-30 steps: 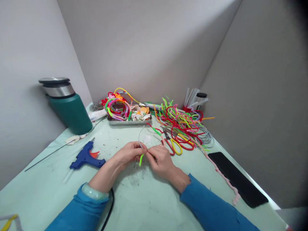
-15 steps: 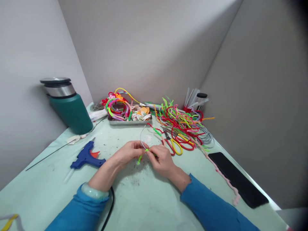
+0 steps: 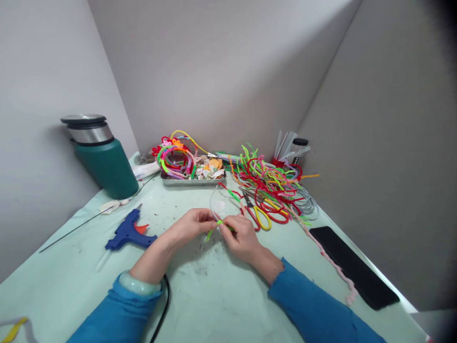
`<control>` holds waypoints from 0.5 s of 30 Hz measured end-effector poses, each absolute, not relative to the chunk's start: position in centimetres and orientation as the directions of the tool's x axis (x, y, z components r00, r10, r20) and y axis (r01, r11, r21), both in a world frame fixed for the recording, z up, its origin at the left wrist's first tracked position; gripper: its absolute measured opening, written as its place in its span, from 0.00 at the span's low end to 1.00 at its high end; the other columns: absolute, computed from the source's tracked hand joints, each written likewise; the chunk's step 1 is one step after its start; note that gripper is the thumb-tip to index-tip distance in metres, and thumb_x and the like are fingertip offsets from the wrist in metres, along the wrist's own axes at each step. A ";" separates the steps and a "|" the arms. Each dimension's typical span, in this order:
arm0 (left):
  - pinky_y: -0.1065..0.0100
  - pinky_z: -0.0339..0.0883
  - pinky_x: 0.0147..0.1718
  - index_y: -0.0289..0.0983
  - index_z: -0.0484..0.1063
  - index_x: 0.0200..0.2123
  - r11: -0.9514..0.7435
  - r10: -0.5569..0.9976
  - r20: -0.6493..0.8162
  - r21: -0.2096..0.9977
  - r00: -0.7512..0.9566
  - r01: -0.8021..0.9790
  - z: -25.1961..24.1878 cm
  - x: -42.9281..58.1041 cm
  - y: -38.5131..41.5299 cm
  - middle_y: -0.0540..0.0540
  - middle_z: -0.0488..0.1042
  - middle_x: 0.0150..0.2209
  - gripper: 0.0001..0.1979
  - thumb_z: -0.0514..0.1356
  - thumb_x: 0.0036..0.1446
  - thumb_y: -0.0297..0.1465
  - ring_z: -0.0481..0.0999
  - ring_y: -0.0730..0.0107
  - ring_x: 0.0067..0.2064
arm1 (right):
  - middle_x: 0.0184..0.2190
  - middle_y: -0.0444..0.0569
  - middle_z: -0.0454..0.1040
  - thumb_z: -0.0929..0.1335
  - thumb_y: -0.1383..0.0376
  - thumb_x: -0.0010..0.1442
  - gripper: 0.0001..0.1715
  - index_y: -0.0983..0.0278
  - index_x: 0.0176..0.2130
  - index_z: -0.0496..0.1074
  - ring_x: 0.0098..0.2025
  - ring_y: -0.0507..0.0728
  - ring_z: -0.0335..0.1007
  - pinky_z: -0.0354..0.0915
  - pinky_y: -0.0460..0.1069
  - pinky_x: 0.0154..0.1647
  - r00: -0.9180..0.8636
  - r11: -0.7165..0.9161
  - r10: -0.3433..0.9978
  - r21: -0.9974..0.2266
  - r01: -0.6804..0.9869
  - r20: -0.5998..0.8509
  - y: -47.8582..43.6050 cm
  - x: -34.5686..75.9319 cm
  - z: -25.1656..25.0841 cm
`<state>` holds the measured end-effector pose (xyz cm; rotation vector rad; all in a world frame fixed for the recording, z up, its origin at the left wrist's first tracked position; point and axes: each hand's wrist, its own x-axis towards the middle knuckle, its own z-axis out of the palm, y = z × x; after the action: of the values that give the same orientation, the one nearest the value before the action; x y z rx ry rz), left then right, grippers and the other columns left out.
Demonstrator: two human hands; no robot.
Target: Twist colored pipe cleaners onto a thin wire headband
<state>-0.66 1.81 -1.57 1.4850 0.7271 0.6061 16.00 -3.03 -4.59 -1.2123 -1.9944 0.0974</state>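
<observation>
My left hand [image 3: 200, 222] is closed in a pinch on a thin grey wire [image 3: 212, 202], which curves up from the fingertips. Just to the right, my right hand [image 3: 240, 235] pinches a bright green pipe cleaner [image 3: 219, 222] that crosses the wire between both hands. A short loose green end points down below my left fingertips. Beyond my right hand, a strip wound in red, green and pink pipe cleaner [image 3: 233, 196] runs back over the table. The exact finger contact is partly hidden.
A blue glue gun [image 3: 130, 231] lies left of my left arm, near a green bottle [image 3: 107, 166]. At the back stands a metal tray [image 3: 193, 182] with colourful hoops and scraps. Scissors [image 3: 263, 218], a pipe cleaner heap [image 3: 266, 174] and a black phone [image 3: 353, 267] are on the right.
The loose green end below my left fingers has shifted slightly up and shows shorter. Both hands keep nearly the same place, still pinching.
</observation>
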 end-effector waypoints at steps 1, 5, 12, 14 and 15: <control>0.71 0.56 0.29 0.32 0.71 0.29 -0.001 0.757 -0.047 0.997 0.652 0.072 -1.7 -0.6 1.9 0.50 0.69 0.25 0.08 0.61 0.45 0.31 0.64 0.75 0.27 | 0.18 0.43 0.61 0.61 0.66 0.59 0.13 0.64 0.23 0.61 0.23 0.51 0.57 0.52 0.47 0.30 -0.234 0.539 0.781 -0.434 0.722 0.579 -3.0 16.0 -4.6; 0.71 0.56 0.30 0.33 0.70 0.29 -0.046 0.762 -0.015 0.996 0.648 0.076 -1.9 -0.6 1.9 0.50 0.68 0.26 0.08 0.60 0.46 0.32 0.63 0.75 0.28 | 0.18 0.42 0.61 0.61 0.66 0.59 0.13 0.63 0.22 0.60 0.23 0.50 0.56 0.52 0.47 0.29 -0.227 0.534 0.781 -0.433 0.726 0.582 -3.0 16.0 -4.7; 0.71 0.53 0.28 0.32 0.70 0.28 0.012 0.756 -0.072 0.995 0.651 0.096 -1.3 -0.8 1.7 0.50 0.66 0.24 0.08 0.61 0.46 0.33 0.61 0.76 0.26 | 0.16 0.41 0.58 0.61 0.67 0.58 0.15 0.63 0.20 0.58 0.21 0.49 0.53 0.50 0.46 0.28 -0.219 0.530 0.772 -0.416 0.739 0.597 -3.1 15.9 -4.5; 0.71 0.53 0.28 0.32 0.70 0.28 0.035 0.764 -0.099 0.993 0.638 0.112 -1.3 -0.7 1.6 0.51 0.65 0.23 0.09 0.61 0.46 0.33 0.60 0.76 0.26 | 0.16 0.40 0.58 0.61 0.67 0.58 0.16 0.63 0.20 0.57 0.21 0.49 0.53 0.50 0.46 0.28 -0.211 0.527 0.770 -0.414 0.743 0.602 -3.1 15.9 -4.5; 0.71 0.53 0.28 0.32 0.70 0.28 0.043 0.765 -0.108 0.992 0.635 0.117 -1.2 -0.7 1.6 0.51 0.65 0.23 0.09 0.61 0.45 0.33 0.60 0.76 0.25 | 0.16 0.40 0.57 0.61 0.67 0.58 0.16 0.63 0.20 0.57 0.21 0.49 0.53 0.50 0.46 0.29 -0.209 0.526 0.769 -0.413 0.743 0.604 -3.1 15.9 -4.4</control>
<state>-0.73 1.64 -1.24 1.4697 0.7835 0.5830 15.87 -3.11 -4.43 -1.2314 -1.9676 0.0415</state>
